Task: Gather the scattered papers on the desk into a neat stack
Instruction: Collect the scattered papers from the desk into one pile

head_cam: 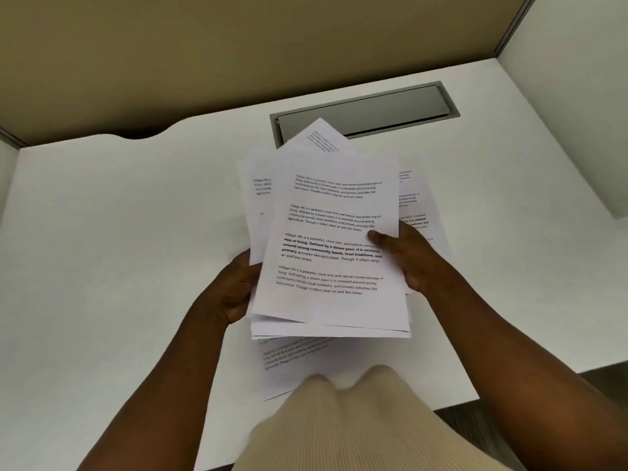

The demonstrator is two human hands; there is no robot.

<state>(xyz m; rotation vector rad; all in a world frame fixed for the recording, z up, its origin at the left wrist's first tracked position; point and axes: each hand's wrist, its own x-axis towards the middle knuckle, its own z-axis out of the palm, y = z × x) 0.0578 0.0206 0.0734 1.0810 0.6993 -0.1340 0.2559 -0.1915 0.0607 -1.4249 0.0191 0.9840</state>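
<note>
A loose bundle of printed white papers (331, 232) is lifted above the white desk (119, 232), its sheets fanned and uneven at the top and bottom edges. My left hand (234, 288) grips the bundle's left edge. My right hand (404, 256) holds the right edge with the thumb on the top sheet. One more printed sheet (292, 365) lies flat on the desk under the bundle, near the front edge. Other sheet edges (416, 205) show behind my right hand; whether they are part of the bundle or lie on the desk is unclear.
A grey metal cable flap (367, 108) is set into the desk behind the papers. Beige partition walls (238, 45) close the desk at the back and a white one at the right. The desk's front edge (509, 392) runs at lower right.
</note>
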